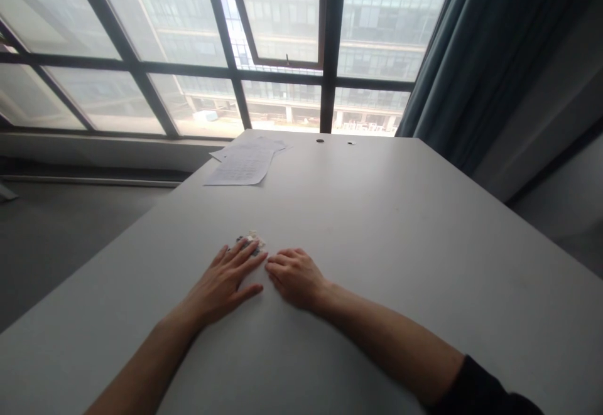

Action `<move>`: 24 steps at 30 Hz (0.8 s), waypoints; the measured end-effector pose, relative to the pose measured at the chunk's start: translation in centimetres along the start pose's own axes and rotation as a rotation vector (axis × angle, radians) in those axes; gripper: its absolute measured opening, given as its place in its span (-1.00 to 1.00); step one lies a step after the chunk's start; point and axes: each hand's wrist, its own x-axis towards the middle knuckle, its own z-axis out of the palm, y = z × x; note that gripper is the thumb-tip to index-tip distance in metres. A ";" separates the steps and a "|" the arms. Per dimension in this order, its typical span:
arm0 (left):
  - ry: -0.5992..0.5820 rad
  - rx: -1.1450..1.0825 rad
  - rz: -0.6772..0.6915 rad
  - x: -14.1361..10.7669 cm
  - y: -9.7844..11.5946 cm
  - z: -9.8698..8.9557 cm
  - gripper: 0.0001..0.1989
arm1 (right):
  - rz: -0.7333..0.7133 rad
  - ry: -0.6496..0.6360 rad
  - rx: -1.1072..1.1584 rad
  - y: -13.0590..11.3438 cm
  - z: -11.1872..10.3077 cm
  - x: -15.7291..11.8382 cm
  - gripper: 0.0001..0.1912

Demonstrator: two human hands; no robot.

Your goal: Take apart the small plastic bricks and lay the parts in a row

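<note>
Left hand (pixel 219 286) is spreading its fingers over small pieces (pixel 254 237); beside them, right hand (pixel 298 280) is curling its fingers, any pinch hidden.

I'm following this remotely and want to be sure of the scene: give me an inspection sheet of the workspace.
Surface: white table, smooth.
Things at the hands: pile of small pieces, light and dark, partly hidden.
Clutter: loose papers, far left; dark disc and small item near the far edge.
Hands: left spread over the pile; right curled beside it, contents unclear.
Cables: nothing seen.
Surroundings: windows ahead, curtain right.
</note>
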 end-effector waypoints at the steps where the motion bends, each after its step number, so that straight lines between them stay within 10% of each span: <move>1: 0.003 -0.008 -0.002 0.0 0.0 0.0 -0.36 | -0.003 -0.009 -0.001 -0.1 -0.1 0.0 -0.83; 8: 0.049 -0.085 -0.048 0.1 0.2 0.1 -0.40 | 0.078 0.013 0.237 -0.1 -0.5 0.2 -0.76; 14: 0.370 -0.350 -0.419 0.3 -0.7 0.1 -0.28 | 0.620 0.515 1.094 3.5 -1.4 -2.9 -0.58; 18: 0.736 -0.715 -0.704 1.0 -1.4 -2.3 -0.28 | 0.861 0.931 1.374 8.1 -6.5 -8.2 -0.36; 21: 0.893 -0.754 -0.482 1.5 0.6 -5.6 -0.40 | 0.759 1.070 1.205 9.1 -11.7 -12.3 -0.19; 24: 0.696 -0.545 -0.102 1.5 4.7 -7.7 -0.23 | 0.388 0.844 0.790 6.9 -14.7 -15.3 -0.08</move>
